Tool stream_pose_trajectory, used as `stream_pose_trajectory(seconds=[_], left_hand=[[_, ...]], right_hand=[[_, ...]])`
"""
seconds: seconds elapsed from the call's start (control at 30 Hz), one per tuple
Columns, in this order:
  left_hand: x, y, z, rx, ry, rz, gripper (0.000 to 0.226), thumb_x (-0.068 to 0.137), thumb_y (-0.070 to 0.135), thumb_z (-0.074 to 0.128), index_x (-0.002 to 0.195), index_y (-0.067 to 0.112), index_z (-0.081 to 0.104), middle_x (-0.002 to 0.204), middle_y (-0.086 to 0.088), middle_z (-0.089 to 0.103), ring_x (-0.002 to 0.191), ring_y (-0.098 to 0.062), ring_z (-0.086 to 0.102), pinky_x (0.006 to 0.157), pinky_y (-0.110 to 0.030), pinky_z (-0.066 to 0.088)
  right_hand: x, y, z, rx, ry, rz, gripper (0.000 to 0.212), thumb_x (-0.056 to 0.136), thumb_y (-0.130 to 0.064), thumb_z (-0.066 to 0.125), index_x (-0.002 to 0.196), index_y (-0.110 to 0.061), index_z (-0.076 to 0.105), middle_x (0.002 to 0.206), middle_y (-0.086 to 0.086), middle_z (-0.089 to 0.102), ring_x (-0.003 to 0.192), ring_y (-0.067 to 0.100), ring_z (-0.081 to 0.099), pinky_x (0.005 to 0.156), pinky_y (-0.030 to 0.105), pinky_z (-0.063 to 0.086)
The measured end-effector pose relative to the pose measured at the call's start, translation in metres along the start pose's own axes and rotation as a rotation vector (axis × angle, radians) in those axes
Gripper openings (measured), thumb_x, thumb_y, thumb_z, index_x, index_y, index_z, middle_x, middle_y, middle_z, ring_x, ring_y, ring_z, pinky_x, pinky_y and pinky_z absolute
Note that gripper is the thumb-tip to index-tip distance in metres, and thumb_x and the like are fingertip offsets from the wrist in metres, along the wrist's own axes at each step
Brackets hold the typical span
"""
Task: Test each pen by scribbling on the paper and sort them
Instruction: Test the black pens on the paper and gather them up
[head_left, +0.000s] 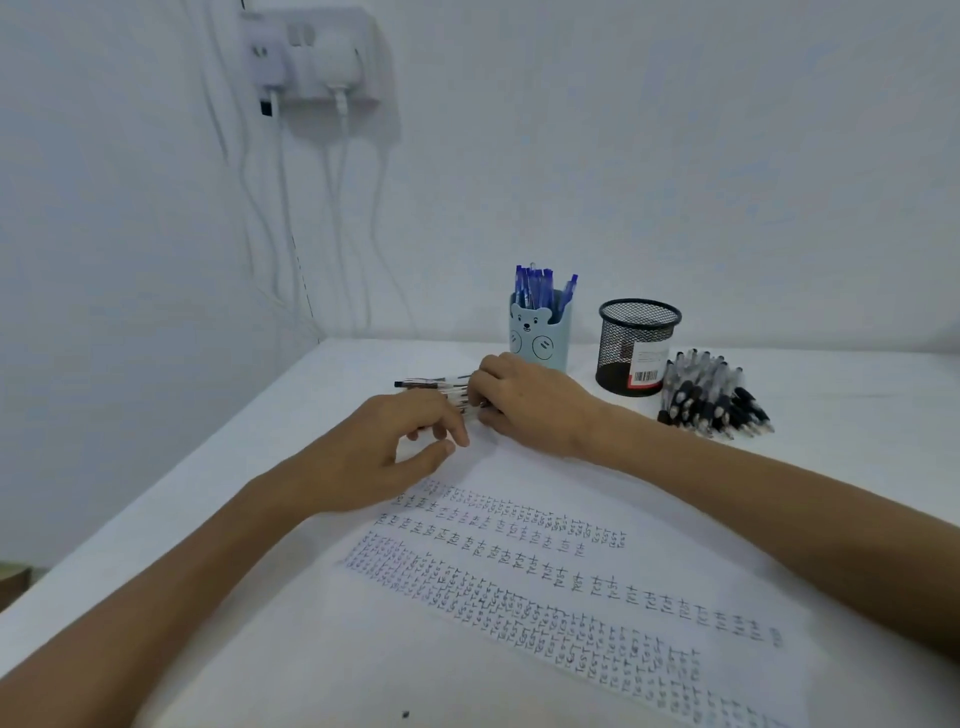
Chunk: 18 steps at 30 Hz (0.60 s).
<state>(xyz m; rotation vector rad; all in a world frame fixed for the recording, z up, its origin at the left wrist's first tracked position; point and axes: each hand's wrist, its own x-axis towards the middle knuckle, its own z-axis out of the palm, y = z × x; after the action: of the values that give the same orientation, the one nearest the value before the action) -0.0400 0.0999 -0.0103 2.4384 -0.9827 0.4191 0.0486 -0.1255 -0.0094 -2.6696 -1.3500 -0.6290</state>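
seen from the head camera, a person's bare forearms reach across a white table (363, 364) pushed into the corner of a pale, plain-walled room. the left hand (395, 447) lies palm down at the top edge of a sheet of paper (597, 499), fingers loosely curled and the thumb a little apart from the forefinger; whether it grips anything cannot be told. the right hand (524, 405), just beside it, has its fingers curled down and clamped on a few loose pens (426, 383) with clear barrels, which lie on the table and stick out to the left past both hands. the paper lies at a slant and carries several slanting rows of small repeated marks, some dark, some bluish-purple. behind the hands stands a light blue bear cup (540, 338) holding blue pens (535, 286) upright. a black mesh cup (636, 348) with a barcode label stands to the right of it, near but apart. a heap of black-gripped pens (711, 400) lies on the table just right of the mesh cup. high on the wall (675, 156) at left is a white power strip (317, 52), with white cables (283, 182) hanging from it down behind the table. a dark speck (405, 714) sits near the bottom edge of the view.
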Motion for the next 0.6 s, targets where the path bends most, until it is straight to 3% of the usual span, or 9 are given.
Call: stream_pose_trajectory(seconds=[0.17, 0.33, 0.43, 0.53, 0.6], left_hand=[[-0.001, -0.001, 0.001, 0.027, 0.051, -0.058, 0.018, 0.099, 0.012, 0.065, 0.106, 0.028, 0.07, 0.101, 0.018, 0.068, 0.095, -0.014, 0.065, 0.075, -0.021, 0.047], [0.0, -0.001, -0.001, -0.001, 0.192, -0.155, 0.023, 0.095, 0.001, 0.067, 0.098, 0.023, 0.072, 0.095, 0.013, 0.072, 0.084, -0.003, 0.062, 0.065, -0.009, 0.042], [0.0, 0.0, 0.001, -0.01, 0.194, -0.131, 0.026, 0.095, 0.0, 0.066, 0.099, 0.025, 0.072, 0.096, 0.016, 0.071, 0.087, -0.01, 0.064, 0.066, -0.014, 0.044], [0.0, 0.003, 0.002, -0.042, 0.182, -0.085, 0.024, 0.096, 0.0, 0.066, 0.101, 0.022, 0.071, 0.098, 0.016, 0.071, 0.088, -0.017, 0.067, 0.07, -0.028, 0.05], [0.0, 0.007, 0.002, -0.056, 0.143, -0.057, 0.019, 0.097, 0.005, 0.065, 0.103, 0.022, 0.071, 0.099, 0.016, 0.07, 0.091, -0.018, 0.066, 0.073, -0.033, 0.051]], right_hand=[[-0.001, 0.001, 0.004, -0.033, -0.069, 0.036, 0.025, 0.104, -0.03, 0.054, 0.117, -0.01, 0.058, 0.115, 0.007, 0.056, 0.104, 0.024, 0.051, 0.087, 0.043, 0.05], [0.0, 0.004, -0.01, 0.105, -0.132, 0.064, 0.02, 0.101, -0.029, 0.058, 0.109, -0.011, 0.061, 0.111, 0.003, 0.056, 0.102, 0.017, 0.049, 0.084, 0.027, 0.04], [0.001, 0.007, -0.018, 0.093, -0.126, 0.101, 0.016, 0.102, -0.026, 0.055, 0.106, -0.012, 0.06, 0.107, 0.004, 0.061, 0.101, 0.02, 0.052, 0.086, 0.036, 0.045], [0.0, 0.012, -0.029, 0.042, -0.027, 0.141, 0.02, 0.106, -0.026, 0.041, 0.105, -0.01, 0.053, 0.094, 0.006, 0.061, 0.085, 0.028, 0.055, 0.083, 0.048, 0.047], [-0.005, 0.012, -0.036, 0.082, 0.053, 0.172, 0.034, 0.105, -0.041, 0.037, 0.09, -0.014, 0.05, 0.08, -0.001, 0.054, 0.073, 0.021, 0.049, 0.083, 0.043, 0.042]])
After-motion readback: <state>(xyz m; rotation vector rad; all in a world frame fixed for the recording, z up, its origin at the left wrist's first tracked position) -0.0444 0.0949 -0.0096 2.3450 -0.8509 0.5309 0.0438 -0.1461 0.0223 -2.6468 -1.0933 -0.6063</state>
